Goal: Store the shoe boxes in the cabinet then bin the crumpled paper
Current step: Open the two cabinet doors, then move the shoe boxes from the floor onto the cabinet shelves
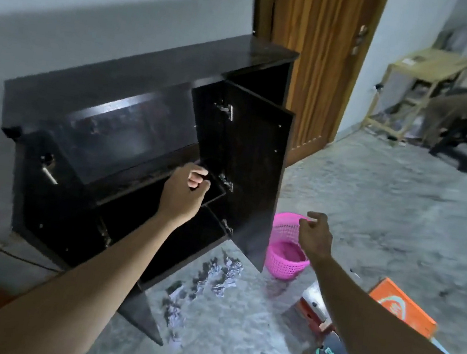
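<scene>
While the shoe boxes lie on the floor under your right forearm, none is stored yet. Your left hand curls at the cabinet opening beside its open door; whether it grips anything I cannot tell. Your right hand hangs loosely curled, holding nothing, over the pink basket. Crumpled paper lies unbinned between your arms.

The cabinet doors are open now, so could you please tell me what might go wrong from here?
1. The open cabinet door stands right beside the pink basket and may hinder binning.
2. Crumpled paper lies in front of the cabinet, underfoot while carrying boxes.
3. The shoe boxes lie on the floor, partly behind the right arm.
</scene>
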{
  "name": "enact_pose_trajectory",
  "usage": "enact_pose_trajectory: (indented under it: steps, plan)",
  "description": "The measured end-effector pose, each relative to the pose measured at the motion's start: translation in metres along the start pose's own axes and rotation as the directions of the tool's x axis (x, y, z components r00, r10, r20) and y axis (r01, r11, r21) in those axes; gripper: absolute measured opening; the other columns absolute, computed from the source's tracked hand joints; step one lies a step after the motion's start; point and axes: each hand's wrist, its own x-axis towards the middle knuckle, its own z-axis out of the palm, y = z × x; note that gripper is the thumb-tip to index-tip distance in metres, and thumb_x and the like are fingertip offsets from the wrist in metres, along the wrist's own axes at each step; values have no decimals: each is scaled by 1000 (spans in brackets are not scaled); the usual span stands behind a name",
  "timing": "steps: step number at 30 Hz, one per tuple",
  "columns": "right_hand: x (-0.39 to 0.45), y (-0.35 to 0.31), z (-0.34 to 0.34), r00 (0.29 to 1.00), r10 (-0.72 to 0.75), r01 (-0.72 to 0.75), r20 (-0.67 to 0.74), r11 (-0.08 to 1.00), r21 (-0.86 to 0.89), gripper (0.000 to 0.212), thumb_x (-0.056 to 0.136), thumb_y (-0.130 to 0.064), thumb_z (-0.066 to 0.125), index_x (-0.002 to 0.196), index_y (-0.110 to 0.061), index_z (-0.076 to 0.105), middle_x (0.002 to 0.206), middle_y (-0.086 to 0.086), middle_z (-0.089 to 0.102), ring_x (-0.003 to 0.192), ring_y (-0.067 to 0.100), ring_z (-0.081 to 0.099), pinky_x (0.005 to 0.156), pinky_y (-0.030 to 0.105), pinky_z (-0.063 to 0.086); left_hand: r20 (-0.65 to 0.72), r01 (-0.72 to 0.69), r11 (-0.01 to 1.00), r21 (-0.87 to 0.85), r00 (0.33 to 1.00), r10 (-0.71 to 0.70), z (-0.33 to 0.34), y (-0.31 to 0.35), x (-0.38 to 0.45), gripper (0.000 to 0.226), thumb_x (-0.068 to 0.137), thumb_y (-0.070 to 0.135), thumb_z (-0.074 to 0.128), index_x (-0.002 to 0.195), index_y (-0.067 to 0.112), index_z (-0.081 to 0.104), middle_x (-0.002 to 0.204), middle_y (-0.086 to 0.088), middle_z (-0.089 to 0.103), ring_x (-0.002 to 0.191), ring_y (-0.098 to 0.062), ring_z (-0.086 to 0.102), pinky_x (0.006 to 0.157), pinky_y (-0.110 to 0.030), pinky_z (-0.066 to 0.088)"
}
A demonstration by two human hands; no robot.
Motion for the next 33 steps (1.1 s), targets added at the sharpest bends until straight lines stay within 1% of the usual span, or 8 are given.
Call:
enact_pose_trajectory:
  steps: [4, 11, 16, 19, 21, 23, 26, 33]
  plan:
    - [5, 53, -23, 991, 89, -82, -102, 994, 69, 30, 97, -18, 58, 126, -12, 56, 124, 22, 68, 114, 40, 64, 98, 47, 51, 225, 47, 999, 16, 973, -49, 81, -3, -14, 20, 95, 23, 67, 115, 20, 69, 109, 1, 68, 96, -10, 67, 80, -19, 49]
    - [-20, 168, -56, 921, 305, -266, -241, 947, 181, 29, 94, -17, 64, 122, -11, 57, 109, 16, 71, 94, 34, 67, 87, 43, 53, 507, 81, 995, 60, 856, -100, 192, -18, -44, 19, 93, 16, 69, 112, 14, 71, 104, -1, 72, 97, -17, 68, 77, -14, 45]
    - [-62, 236, -77, 815, 469, -421, -341, 883, 209, 28, 93, -24, 62, 121, -23, 59, 95, 1, 71, 86, 29, 65, 75, 36, 47, 700, 73, 987, 145, 697, -155, 254, -39, -80, 17, 89, 24, 71, 105, 17, 71, 97, 3, 73, 96, -19, 69, 79, -26, 52]
    - [-90, 277, -81, 734, 524, -479, -432, 851, 217, 22, 92, -26, 63, 115, -26, 63, 93, -11, 69, 89, 27, 68, 72, 30, 46, 792, 37, 985, 166, 590, -156, 284, -60, -104, 33, 76, 40, 63, 103, 21, 68, 99, 5, 71, 96, -19, 70, 79, -26, 49]
    - [-110, 309, -76, 702, 552, -521, -450, 829, 205, 20, 94, -21, 63, 112, -29, 64, 89, -21, 64, 77, 14, 66, 60, 23, 43, 840, 22, 983, 182, 516, -167, 303, -81, -122, 23, 81, 38, 66, 100, 25, 65, 99, 5, 71, 95, -19, 70, 75, -22, 47]
    - [-129, 342, -68, 654, 589, -566, -475, 797, 210, 18, 94, -20, 65, 109, -30, 64, 103, -12, 73, 80, 22, 67, 60, 26, 42, 869, -6, 977, 212, 459, -185, 323, -107, -141, 12, 89, 30, 69, 99, 27, 63, 100, 3, 72, 92, -19, 69, 69, -15, 42]
    - [-149, 399, -56, 589, 622, -634, -515, 752, 183, 15, 96, -20, 65, 110, -25, 65, 115, 4, 77, 102, 38, 70, 82, 38, 47, 893, -23, 975, 221, 406, -193, 356, -150, -164, 14, 86, 34, 67, 99, 28, 64, 98, 1, 73, 92, -20, 68, 68, -15, 41]
    - [-137, 549, -43, 492, 682, -686, -541, 686, 242, 30, 97, -25, 62, 125, -16, 59, 119, 13, 75, 109, 38, 66, 89, 41, 46, 910, -38, 969, 245, 354, -216, 471, -241, -209, 15, 97, 31, 67, 111, 24, 66, 104, 1, 70, 91, -18, 65, 67, -26, 45]
